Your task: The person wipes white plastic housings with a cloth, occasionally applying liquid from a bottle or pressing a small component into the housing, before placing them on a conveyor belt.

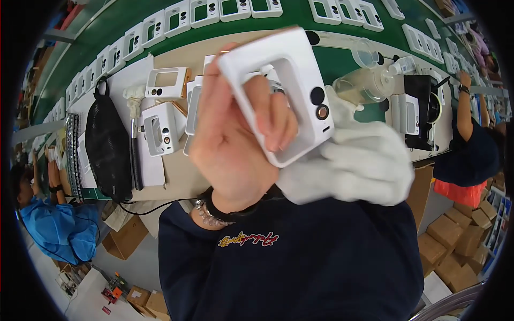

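My left hand (235, 144) is bare and grips a white plastic device housing (292, 80) with a rectangular window and two round lens holes, held up close to the camera. Its fingers pass through the window opening. My right hand (356, 160) wears a white cloth glove and presses against the lower right side of the housing. The housing hides part of the bench behind it.
Several more white housings (160, 128) lie on the bench, and rows of them run along the green conveyor (160, 27). A black mesh bag (107, 144), a brush (134, 139), a clear plastic cup (364, 83) and a black device (423, 109) stand nearby. Other workers sit left (53, 224) and right (471, 150).
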### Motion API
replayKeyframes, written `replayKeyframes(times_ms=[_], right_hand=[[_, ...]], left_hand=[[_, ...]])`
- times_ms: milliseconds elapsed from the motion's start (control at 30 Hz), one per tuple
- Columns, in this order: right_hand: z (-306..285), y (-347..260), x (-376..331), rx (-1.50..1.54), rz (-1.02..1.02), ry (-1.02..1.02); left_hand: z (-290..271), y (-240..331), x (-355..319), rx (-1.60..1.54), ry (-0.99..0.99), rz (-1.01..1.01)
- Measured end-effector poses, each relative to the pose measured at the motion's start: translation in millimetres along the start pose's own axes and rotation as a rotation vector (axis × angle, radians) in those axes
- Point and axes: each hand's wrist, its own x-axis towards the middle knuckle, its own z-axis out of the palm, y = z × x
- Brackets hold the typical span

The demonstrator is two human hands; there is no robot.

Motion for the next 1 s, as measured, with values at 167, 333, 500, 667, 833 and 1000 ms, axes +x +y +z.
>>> replayKeyframes(times_ms=[167, 333, 500, 667, 833, 1000], right_hand=[[-13.6, 9.0, -17.3, 0.258, 0.278, 0.225], [-0.6, 9.5, -13.0, 0.465, 0.648, 0.576], [39.2, -6.9, 8.4, 0.561, 1.304, 0.178], [27.1, 9.4, -11.7, 0.494, 1.263, -0.013], [8.7, 19.8, -28.0, 0.167, 0.764, -0.215], [0.0, 25.8, -35.0, -0.162, 0.267, -0.389]], left_hand=[[2.7, 3.9, -0.9, 0.199, -0.033, 0.166], [3.7, -4.1, -0.6, 0.248, -0.068, 0.165], [4.1, -8.0, -3.7, 0.551, -0.160, 0.254], [-19.3, 14.8, 18.3, 1.453, -0.248, 0.593], [-36.1, -5.0, 0.9, 0.595, -0.267, -0.120], [-29.6, -0.9, 0.8, 0.596, -0.122, -0.111]])
